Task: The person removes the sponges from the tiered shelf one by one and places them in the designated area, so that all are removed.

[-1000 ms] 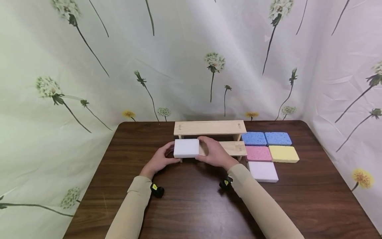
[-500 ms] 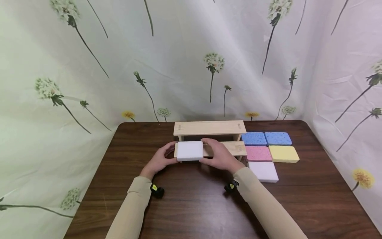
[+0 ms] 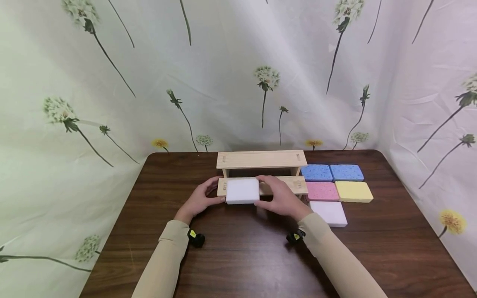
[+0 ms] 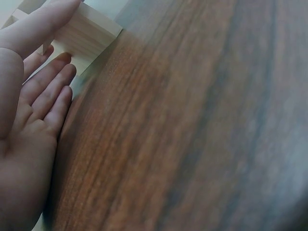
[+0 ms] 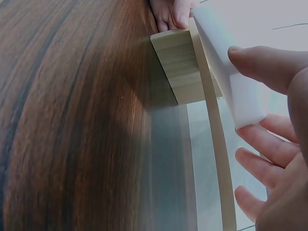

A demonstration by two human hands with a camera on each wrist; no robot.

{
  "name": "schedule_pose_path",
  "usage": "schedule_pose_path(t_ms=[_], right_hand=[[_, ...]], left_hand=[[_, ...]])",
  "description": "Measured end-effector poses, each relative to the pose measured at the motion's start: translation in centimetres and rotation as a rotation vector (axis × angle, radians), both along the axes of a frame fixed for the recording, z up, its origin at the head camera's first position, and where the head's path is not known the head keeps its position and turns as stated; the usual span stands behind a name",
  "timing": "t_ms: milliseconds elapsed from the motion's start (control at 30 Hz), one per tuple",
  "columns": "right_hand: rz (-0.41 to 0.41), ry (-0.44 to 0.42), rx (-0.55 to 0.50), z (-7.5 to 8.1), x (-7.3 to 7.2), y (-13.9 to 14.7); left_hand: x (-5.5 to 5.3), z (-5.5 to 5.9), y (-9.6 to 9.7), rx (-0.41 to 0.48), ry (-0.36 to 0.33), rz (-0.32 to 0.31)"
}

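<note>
A white sponge [image 3: 242, 190] is held over the left part of the lower board [image 3: 297, 185] of a two-level wooden stand. My right hand [image 3: 278, 198] pinches its right end, thumb at the front and fingers behind. In the right wrist view a narrow gap shows between the sponge [image 5: 224, 57] and the board [image 5: 211, 101] near that end. My left hand [image 3: 199, 200] grips the left end of the lower board, thumb at the front edge, fingertips at the back. In the left wrist view its fingers [image 4: 53, 91] reach along the end panel of the stand [image 4: 86, 41].
Right of the stand lie two blue sponges [image 3: 316, 173], a pink sponge [image 3: 322, 191], a yellow sponge [image 3: 353, 191] and another white sponge [image 3: 328, 214]. The upper board [image 3: 261, 159] stands behind the lower one. A flowered curtain [image 3: 231, 111] hangs behind the dark wooden table [image 3: 238, 260].
My right hand has moved the white sponge rightward and slightly nearer, baring the left end of the lower board. The left hand has stayed in place.
</note>
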State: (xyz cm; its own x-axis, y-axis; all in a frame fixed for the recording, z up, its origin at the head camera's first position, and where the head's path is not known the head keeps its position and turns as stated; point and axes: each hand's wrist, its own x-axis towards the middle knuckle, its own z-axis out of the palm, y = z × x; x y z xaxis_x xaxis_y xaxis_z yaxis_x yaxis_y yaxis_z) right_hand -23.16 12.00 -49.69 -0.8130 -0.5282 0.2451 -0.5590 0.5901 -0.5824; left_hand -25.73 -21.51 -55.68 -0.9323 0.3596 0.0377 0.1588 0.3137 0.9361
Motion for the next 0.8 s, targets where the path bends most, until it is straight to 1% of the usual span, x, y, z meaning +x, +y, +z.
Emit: schedule_pose_path(t_ms=[267, 467, 600, 700, 800], right_hand=[[0.002, 0.003, -0.030, -0.4, 0.6, 0.9], [-0.003, -0.014, -0.055, -0.7, 1.1, 1.4], [0.008, 0.012, -0.055, -0.6, 1.3, 1.8], [0.014, 0.033, -0.055, -0.4, 1.6, 2.1], [0.012, 0.038, -0.052, -0.2, 1.9, 2.6]], left_hand=[[-0.1, 0.0, 0.0, -0.006, -0.011, 0.004], [0.0, 0.1, 0.0, -0.004, -0.007, 0.011], [0.0, 0.2, 0.0, -0.013, -0.002, 0.016], [0.0, 0.1, 0.0, -0.017, 0.001, 0.012], [-0.1, 0.0, 0.0, -0.013, -0.004, 0.008]])
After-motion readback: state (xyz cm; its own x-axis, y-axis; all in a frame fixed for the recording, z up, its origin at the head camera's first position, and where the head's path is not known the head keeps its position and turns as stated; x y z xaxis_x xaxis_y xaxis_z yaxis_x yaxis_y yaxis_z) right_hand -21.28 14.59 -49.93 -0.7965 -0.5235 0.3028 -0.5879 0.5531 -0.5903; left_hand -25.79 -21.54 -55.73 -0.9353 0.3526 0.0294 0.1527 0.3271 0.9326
